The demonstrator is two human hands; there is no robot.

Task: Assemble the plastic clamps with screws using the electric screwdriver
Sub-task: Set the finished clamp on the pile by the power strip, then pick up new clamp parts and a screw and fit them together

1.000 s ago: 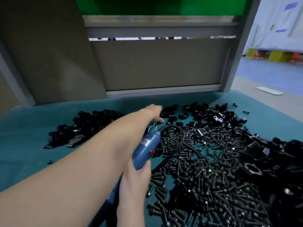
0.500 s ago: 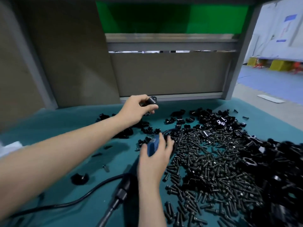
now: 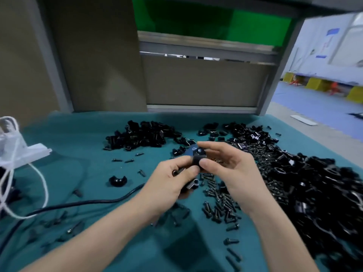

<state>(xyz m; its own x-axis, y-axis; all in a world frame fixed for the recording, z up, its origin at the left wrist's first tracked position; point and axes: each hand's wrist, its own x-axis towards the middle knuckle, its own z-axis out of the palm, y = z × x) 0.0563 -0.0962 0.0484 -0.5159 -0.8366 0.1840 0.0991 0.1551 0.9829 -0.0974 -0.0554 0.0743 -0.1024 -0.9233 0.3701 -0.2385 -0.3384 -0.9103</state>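
Note:
Above the teal table mat, my two hands meet on a black plastic clamp (image 3: 198,158). My right hand (image 3: 231,171) pinches its upper part between thumb and forefinger. My left hand (image 3: 170,181) grips it from the left, with another black clamp piece (image 3: 191,184) under its fingers. The blue electric screwdriver (image 3: 191,151) shows only as a small patch behind the clamp; neither hand holds it. Loose black screws (image 3: 222,195) are heaped just below and to the right of my hands.
One pile of black clamps (image 3: 141,137) lies at the back, a larger one (image 3: 318,185) along the right. A single clamp half (image 3: 117,181) and the black cable (image 3: 78,203) lie to the left. A white device (image 3: 21,152) with white cord sits at the left edge.
My left hand drew back from the far pile with a clamp. My right hand let go of the screwdriver and came up to pinch the clamp.

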